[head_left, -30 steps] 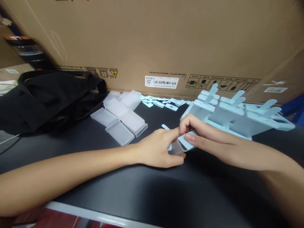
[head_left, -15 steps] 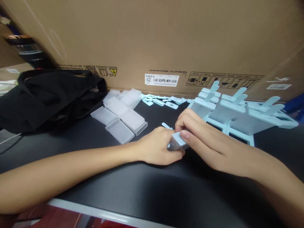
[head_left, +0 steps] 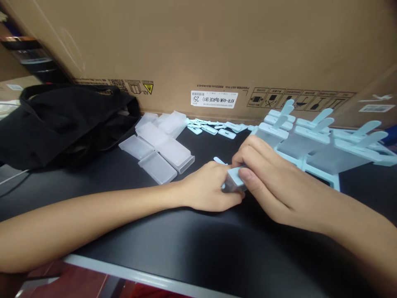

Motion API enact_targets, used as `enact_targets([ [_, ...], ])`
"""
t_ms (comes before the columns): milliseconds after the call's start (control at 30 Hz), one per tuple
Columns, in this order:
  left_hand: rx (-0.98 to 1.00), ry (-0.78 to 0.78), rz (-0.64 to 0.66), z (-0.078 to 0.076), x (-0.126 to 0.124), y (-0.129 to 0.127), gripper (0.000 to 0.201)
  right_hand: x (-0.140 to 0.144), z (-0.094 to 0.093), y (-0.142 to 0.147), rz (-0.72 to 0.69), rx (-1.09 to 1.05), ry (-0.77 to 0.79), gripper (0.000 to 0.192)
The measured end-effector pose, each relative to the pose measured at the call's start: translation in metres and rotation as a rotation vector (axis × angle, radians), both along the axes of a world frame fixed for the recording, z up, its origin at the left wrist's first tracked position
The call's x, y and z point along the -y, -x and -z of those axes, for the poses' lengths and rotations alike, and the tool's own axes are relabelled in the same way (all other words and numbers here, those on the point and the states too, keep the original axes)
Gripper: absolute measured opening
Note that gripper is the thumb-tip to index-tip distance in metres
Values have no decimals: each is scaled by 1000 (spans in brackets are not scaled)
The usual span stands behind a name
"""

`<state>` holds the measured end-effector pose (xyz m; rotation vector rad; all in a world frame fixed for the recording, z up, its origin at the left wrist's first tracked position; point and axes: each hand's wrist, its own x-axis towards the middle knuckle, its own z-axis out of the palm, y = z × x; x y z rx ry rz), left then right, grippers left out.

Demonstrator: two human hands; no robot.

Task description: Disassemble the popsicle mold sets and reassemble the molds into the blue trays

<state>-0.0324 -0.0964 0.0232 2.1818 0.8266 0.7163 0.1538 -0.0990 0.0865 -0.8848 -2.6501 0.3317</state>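
Between my hands is a small translucent popsicle mold [head_left: 232, 184] with a light blue lid [head_left: 236, 175]. My left hand [head_left: 206, 186] wraps round the mold from the left, its fingers partly hidden. Over the lid, my right hand [head_left: 269, 178] is closed, with the thumb and bent fingers pressing at its top. A blue stick-shaped end [head_left: 219, 160] pokes out past my left hand. Right of my hands stands a light blue rack [head_left: 328, 179] holding several lidded molds [head_left: 313, 142] with stick handles pointing up.
Translucent empty mold cases [head_left: 163, 145] lie at the left middle of the black table [head_left: 173, 240]. Small blue plastic pieces [head_left: 227, 133] are scattered behind my hands. A large cardboard box [head_left: 192, 45] closes off the back. A black bag [head_left: 68, 124] sits at the left.
The view has shifted slightly, so the rack sits further right in the picture. Both hands keep their hold on the mold and its lid, with little visible change in grip.
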Motion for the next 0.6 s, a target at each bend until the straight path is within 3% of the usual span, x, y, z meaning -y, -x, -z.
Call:
enact_targets([
  [267, -4, 25, 8, -2, -2, 2, 17, -5, 6, -2, -62, -29, 0, 28],
  [500, -31, -66, -1, 1, 2, 2, 8, 0, 5, -4, 1, -14, 75, 29],
  [600, -36, -84, 5, 2, 4, 3, 14, 4, 3, -3, 1, 39, -54, 41],
])
